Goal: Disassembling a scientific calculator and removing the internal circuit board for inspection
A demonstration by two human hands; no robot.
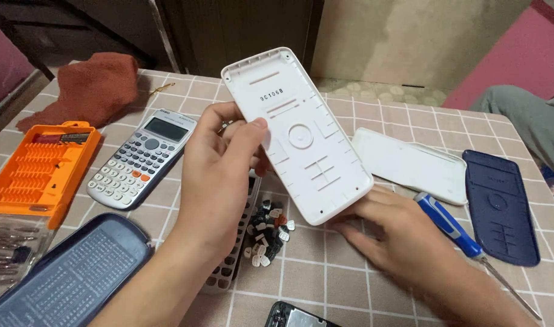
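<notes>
Both hands, left hand (pixel 219 175) pinching and right hand (pixel 398 233) propping from below, tilt white rear shell (pixel 298 133) inner-face-up above loose key caps (pixel 268 227)

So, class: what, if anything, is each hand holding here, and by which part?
Both hold the white plastic shell: the left hand grips its left long edge, and the right hand supports its lower end.
</notes>
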